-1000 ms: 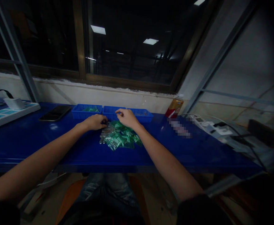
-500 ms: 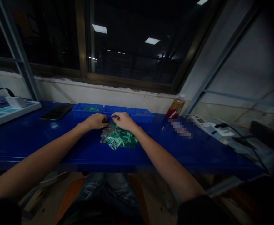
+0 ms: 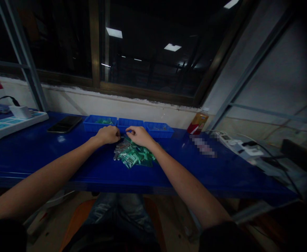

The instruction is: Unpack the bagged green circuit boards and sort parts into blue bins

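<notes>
A heap of small green pieces and clear plastic packets (image 3: 136, 156) lies on the blue table, with silvery bits at its left side. At its far left edge is my left hand (image 3: 108, 134), fingers curled closed; whatever they pinch is hidden. My right hand (image 3: 140, 135) hovers over the back of the heap with thumb and forefinger bent toward each other, and anything between them is too small to make out. Just behind the hands stand a left blue bin (image 3: 89, 126) with green pieces, a middle blue bin (image 3: 130, 122) and a right blue bin (image 3: 160, 134) holding small clear items.
A dark phone (image 3: 64, 125) lies left of the bins, near a white power strip (image 3: 14, 125). To the right stand a red and yellow drink container (image 3: 198, 123) and a second power strip (image 3: 228, 141) with cables. The table's front edge (image 3: 132, 187) runs above my lap.
The whole view has shifted slightly. Both hands stay at the heap in nearly the same pose, with only slight finger movement.
</notes>
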`<state>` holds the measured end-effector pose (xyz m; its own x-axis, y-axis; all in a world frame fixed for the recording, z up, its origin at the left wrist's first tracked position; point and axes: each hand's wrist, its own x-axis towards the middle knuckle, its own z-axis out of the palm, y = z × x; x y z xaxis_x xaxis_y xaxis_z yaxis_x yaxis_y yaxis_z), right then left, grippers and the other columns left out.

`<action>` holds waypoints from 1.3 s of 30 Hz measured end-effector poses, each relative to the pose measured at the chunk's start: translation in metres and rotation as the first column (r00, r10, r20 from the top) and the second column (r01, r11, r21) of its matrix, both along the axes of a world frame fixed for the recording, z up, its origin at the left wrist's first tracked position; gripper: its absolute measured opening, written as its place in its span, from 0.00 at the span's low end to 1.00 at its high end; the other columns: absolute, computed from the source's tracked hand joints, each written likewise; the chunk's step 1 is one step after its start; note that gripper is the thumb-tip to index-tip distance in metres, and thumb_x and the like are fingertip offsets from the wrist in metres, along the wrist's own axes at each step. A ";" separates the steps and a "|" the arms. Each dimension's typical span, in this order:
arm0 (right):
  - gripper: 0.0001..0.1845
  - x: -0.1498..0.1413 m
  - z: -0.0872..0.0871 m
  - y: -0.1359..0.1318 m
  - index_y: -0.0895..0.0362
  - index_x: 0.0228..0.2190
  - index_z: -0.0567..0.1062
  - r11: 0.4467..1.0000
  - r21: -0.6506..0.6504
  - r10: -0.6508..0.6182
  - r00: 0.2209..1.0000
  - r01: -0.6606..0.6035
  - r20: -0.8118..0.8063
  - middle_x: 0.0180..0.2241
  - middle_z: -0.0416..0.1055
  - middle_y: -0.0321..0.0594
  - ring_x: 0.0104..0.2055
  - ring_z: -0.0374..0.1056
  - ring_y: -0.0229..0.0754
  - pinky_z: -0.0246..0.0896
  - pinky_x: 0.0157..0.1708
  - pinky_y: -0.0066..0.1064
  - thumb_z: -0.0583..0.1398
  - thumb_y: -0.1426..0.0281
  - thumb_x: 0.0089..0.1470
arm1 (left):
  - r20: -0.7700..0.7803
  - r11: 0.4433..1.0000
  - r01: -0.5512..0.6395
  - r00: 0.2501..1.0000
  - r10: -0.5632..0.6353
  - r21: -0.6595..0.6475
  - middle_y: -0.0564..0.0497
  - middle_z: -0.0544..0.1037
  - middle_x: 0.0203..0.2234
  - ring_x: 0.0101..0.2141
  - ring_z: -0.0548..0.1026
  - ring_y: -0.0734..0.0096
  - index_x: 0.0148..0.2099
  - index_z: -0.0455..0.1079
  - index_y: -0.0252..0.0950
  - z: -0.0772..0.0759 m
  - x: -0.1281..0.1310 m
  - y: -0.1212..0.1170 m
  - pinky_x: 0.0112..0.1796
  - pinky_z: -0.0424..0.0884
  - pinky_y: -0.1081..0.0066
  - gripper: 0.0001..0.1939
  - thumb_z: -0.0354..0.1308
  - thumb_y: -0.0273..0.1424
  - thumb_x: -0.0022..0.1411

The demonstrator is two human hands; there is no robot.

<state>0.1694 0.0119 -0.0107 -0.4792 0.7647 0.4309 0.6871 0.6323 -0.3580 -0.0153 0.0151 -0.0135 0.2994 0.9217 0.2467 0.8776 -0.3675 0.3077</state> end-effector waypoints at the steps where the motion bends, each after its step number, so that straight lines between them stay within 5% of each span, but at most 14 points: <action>1: 0.13 0.000 0.000 0.000 0.57 0.39 0.74 1.000 0.003 -0.001 1.000 0.001 -0.007 0.19 0.66 0.32 0.22 0.60 0.33 0.52 0.25 0.26 0.56 0.69 0.51 | 0.038 1.000 0.018 0.999 -0.018 0.001 0.48 0.76 0.25 0.29 0.72 0.64 0.29 0.75 0.39 0.004 -0.002 0.000 0.31 0.63 0.70 0.07 0.57 0.33 0.46; 8: 0.15 -0.002 0.004 -0.004 0.56 0.41 0.69 0.991 0.112 0.087 0.993 -0.077 -0.085 0.24 0.66 0.32 0.26 0.60 0.34 0.53 0.29 0.27 0.58 0.69 0.49 | 0.261 0.973 0.222 0.937 -0.231 0.062 0.51 0.72 0.20 0.25 0.68 0.70 0.27 0.71 0.34 0.028 -0.005 -0.006 0.30 0.60 0.73 0.12 0.50 0.34 0.54; 13: 0.09 -0.003 0.009 -0.007 0.57 0.32 0.71 0.981 0.183 0.088 0.990 -0.068 -0.106 0.25 0.65 0.34 0.28 0.59 0.34 0.52 0.30 0.27 0.55 0.65 0.53 | 0.276 0.962 0.260 0.922 -0.271 0.077 0.49 0.71 0.22 0.26 0.68 0.69 0.29 0.69 0.33 0.027 -0.001 -0.009 0.32 0.61 0.71 0.15 0.45 0.36 0.59; 17: 0.15 -0.005 0.011 -0.008 0.58 0.25 0.69 0.986 0.165 0.053 0.987 -0.028 -0.150 0.23 0.64 0.34 0.27 0.59 0.35 0.50 0.30 0.27 0.50 0.63 0.56 | 0.368 0.946 0.285 0.872 -0.323 0.154 0.48 0.74 0.31 0.32 0.71 0.69 0.43 0.67 0.34 0.027 -0.001 -0.013 0.34 0.64 0.72 0.15 0.52 0.36 0.56; 21: 0.20 -0.007 0.010 -0.008 0.58 0.21 0.67 0.996 0.085 0.032 0.979 -0.015 -0.202 0.19 0.62 0.33 0.24 0.58 0.34 0.50 0.28 0.27 0.47 0.61 0.58 | 0.298 0.918 0.317 0.876 -0.379 0.238 0.49 0.75 0.30 0.31 0.71 0.70 0.42 0.67 0.34 0.028 0.000 -0.015 0.33 0.64 0.73 0.13 0.53 0.35 0.56; 27: 0.16 -0.006 0.010 -0.010 0.56 0.40 0.68 0.989 0.144 0.057 0.965 -0.020 -0.256 0.22 0.63 0.31 0.24 0.60 0.35 0.52 0.28 0.27 0.56 0.61 0.51 | 0.245 0.934 0.227 0.923 -0.297 0.278 0.49 0.74 0.25 0.27 0.71 0.71 0.33 0.68 0.32 0.028 0.000 -0.013 0.31 0.63 0.72 0.16 0.43 0.37 0.62; 31: 0.09 -0.005 0.015 -0.012 0.55 0.36 0.70 0.972 0.233 0.083 0.978 -0.037 -0.194 0.25 0.65 0.34 0.27 0.61 0.36 0.55 0.31 0.29 0.55 0.66 0.52 | 0.305 0.945 0.249 0.902 -0.306 0.212 0.48 0.74 0.23 0.26 0.71 0.72 0.29 0.67 0.32 0.027 0.002 -0.010 0.31 0.65 0.72 0.22 0.40 0.40 0.63; 35: 0.12 0.006 0.017 -0.001 0.57 0.27 0.71 0.954 0.284 -0.039 0.978 0.097 -0.205 0.25 0.66 0.36 0.28 0.61 0.37 0.55 0.32 0.29 0.52 0.64 0.54 | 0.314 0.951 0.296 0.898 -0.307 0.084 0.47 0.76 0.26 0.26 0.72 0.71 0.37 0.70 0.32 0.020 0.000 -0.002 0.31 0.66 0.73 0.21 0.39 0.38 0.63; 39: 0.15 0.035 0.010 0.025 0.57 0.19 0.68 0.892 0.270 -0.295 0.919 0.364 -0.263 0.23 0.63 0.38 0.29 0.60 0.39 0.55 0.34 0.30 0.51 0.66 0.54 | 0.023 0.942 0.322 0.945 -0.325 0.090 0.46 0.76 0.36 0.36 0.73 0.67 0.45 0.69 0.35 0.004 -0.004 0.006 0.38 0.66 0.71 0.15 0.45 0.29 0.59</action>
